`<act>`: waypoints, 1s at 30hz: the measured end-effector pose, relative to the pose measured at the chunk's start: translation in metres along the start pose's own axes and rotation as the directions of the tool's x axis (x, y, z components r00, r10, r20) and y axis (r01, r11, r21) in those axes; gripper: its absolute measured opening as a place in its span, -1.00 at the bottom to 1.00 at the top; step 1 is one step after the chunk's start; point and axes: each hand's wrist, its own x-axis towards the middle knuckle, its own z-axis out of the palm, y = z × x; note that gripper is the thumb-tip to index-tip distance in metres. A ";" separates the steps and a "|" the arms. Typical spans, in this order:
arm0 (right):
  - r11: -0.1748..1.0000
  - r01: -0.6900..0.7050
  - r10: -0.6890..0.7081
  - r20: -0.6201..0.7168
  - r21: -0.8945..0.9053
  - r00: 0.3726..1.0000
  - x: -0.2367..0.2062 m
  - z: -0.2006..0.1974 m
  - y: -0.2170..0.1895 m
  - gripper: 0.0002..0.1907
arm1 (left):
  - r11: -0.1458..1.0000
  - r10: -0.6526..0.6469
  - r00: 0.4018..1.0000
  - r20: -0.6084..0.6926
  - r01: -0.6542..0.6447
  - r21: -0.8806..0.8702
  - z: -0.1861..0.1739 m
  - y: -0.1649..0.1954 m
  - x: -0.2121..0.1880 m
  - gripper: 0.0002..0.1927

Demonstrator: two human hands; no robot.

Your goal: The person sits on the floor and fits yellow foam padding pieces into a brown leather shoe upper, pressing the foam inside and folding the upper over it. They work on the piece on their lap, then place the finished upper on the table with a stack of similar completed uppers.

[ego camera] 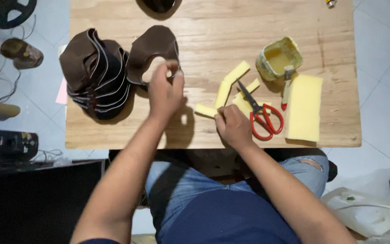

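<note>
- A brown leather piece (152, 52) is pinched at its edge by the left hand (164, 92) — lifted beside the stacked leather pieces (95, 74).
- A yellow foam strip (206, 110) is pinned to the wooden table (213, 27) by the right hand (233, 126), fingers curled — red scissors (262, 117) kept alongside.

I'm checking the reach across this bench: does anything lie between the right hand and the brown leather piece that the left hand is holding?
Nothing visible does. The right hand rests on a yellow foam strip; the brown leather piece is up-left, held by the left hand, with bare table between them.
</note>
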 end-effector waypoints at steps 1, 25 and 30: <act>1.000 -0.007 0.007 0.014 -0.003 1.000 0.000 0.000 0.000 -0.84 | 0.999 0.002 1.000 0.014 -0.003 0.054 0.001 -0.007 0.016 -0.75; 1.000 -0.017 0.019 0.122 -0.017 0.992 0.001 -0.002 -0.002 -0.79 | 0.843 0.226 0.974 0.011 -0.201 0.498 0.014 -0.062 0.166 -0.71; 0.995 -0.096 0.096 0.184 -0.006 0.978 0.005 -0.005 0.000 -0.78 | 0.829 0.398 0.917 0.011 -0.365 0.423 -0.003 -0.009 0.103 -0.67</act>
